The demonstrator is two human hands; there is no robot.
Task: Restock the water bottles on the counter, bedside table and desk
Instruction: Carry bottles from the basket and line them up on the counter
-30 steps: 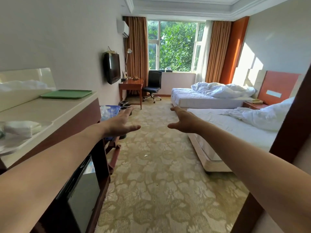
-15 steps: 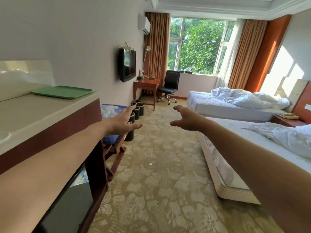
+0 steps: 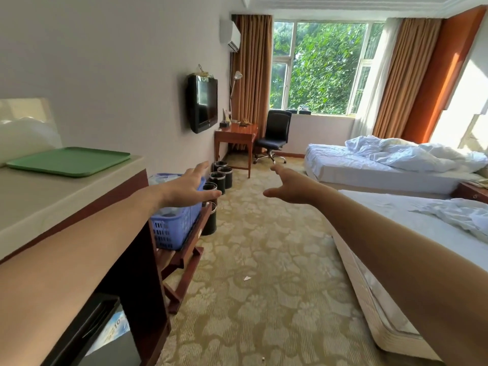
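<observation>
Green tray (image 3: 69, 161); lilac-blue basket (image 3: 174, 228); carpet (image 3: 264, 286) — beige, floral-patterned; rust-brown curtains (image 3: 252, 70).

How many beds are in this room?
2. The far bed sits by the window, its duvet rumpled. The near bed runs along the right side, partly cut off by the frame.

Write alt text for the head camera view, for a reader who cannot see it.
In a hotel room, the person's left hand and right hand stretch forward, open and holding nothing. A green plastic tray lies on the pale counter at left, a blue plastic basket beyond it; a brown wooden desk stands near the window.
</observation>
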